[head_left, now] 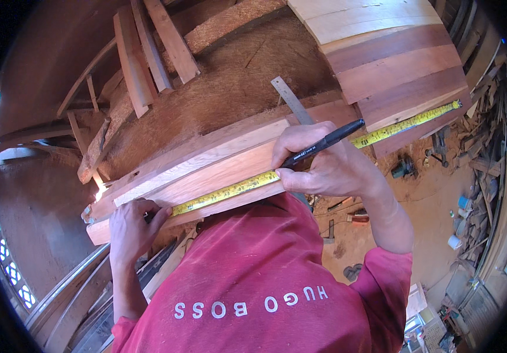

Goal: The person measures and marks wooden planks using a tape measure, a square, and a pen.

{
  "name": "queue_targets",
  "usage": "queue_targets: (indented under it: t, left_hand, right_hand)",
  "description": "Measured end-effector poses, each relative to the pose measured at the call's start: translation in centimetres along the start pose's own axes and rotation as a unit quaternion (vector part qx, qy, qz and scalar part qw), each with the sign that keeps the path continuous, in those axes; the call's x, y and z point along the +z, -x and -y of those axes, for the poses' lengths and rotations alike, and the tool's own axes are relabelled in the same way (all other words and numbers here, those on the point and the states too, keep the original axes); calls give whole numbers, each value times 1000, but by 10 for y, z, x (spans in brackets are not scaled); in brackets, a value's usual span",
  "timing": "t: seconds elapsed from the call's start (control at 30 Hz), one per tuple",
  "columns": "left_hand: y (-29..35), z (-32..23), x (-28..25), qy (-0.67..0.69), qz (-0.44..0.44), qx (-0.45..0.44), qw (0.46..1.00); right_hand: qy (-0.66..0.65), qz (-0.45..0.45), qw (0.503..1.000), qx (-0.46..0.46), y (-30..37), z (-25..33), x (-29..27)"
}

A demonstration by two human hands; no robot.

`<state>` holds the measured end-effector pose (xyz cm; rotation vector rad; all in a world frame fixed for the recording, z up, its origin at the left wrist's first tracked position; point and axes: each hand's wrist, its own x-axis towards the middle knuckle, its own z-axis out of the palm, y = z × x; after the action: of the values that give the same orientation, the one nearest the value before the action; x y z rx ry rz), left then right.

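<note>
A yellow tape measure (227,192) lies stretched along a long pale wooden board (197,177), running on to the right over a panel of joined planks (403,73). At the tape's left end my left hand (136,226) is closed around it; a dark part, perhaps the case, shows under the fingers. My right hand (330,162) pinches a black marker pen (324,143), its tip end down by the tape and board. A steel ruler or square blade (290,99) sticks out from beyond that hand; its lower part is hidden, so I cannot tell if I grip it.
Beyond the boards is a rough brown wooden surface (236,82), with loose wooden strips (131,65) at the upper left. On the dirt floor (418,194) lie tools and a white bucket (454,242). Stacked timber (504,200) lines the right side.
</note>
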<state>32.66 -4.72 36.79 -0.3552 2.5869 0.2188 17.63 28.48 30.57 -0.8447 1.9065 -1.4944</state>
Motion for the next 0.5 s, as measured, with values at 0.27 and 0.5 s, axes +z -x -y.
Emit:
queue_targets:
  t: [0.27,0.5]
  left_hand:
    - [0,-3,0,11,9,-23,1000]
    - [0,-10,-6,13,40,-54,998]
  right_hand:
    - [-26,-32,998,57,1,-4,-3]
    - [36,-8,999,20,-1,-5,-4]
